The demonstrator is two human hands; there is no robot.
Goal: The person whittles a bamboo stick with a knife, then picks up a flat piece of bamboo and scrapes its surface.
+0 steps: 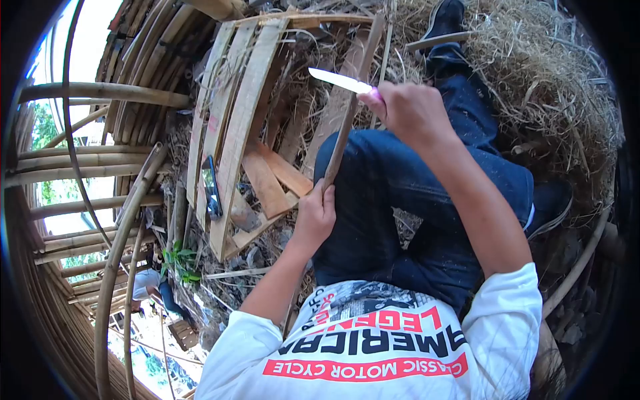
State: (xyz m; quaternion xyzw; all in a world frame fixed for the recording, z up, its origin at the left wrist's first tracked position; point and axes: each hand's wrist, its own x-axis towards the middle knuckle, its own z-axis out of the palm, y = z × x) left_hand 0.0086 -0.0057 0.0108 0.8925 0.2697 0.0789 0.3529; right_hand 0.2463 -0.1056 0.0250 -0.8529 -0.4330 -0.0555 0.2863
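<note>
My left hand [316, 212] is wrapped round the lower end of a long wooden stick [348, 123], beside my bent knee. The stick slants up and away from me, over the jeans and past the planks. My right hand [412, 113] grips the pink handle of a knife [340, 81]. Its bright blade points to the left and lies at the stick's upper part; whether it touches the wood I cannot tell.
A slatted wooden pallet [250, 100] stands left of the stick, with a phone [212, 187] on it. Dry straw [527, 80] covers the ground at the upper right. Bamboo poles [113, 267] line the left, where another person [148, 285] is partly visible.
</note>
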